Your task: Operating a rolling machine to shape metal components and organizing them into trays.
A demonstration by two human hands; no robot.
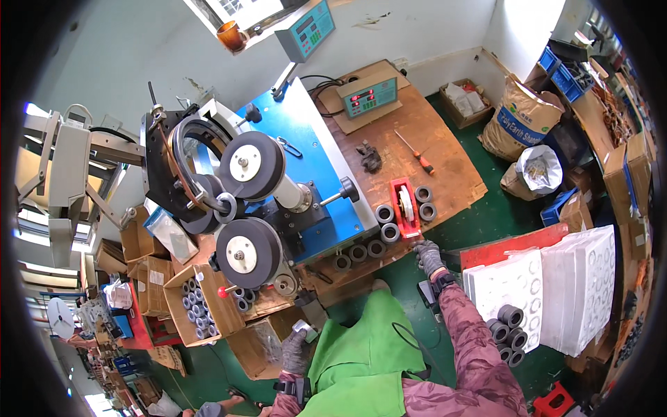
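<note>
Here | left hand (pixel 295 353): gray piece (pixel 304 329) | open carton (pixel 224 304): gray rings (pixel 196 308)

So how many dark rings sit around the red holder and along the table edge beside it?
7 dark rings: two left of the red holder, two right of it, and three in a row along the wooden table edge toward the blue machine. More may be hidden.
</note>
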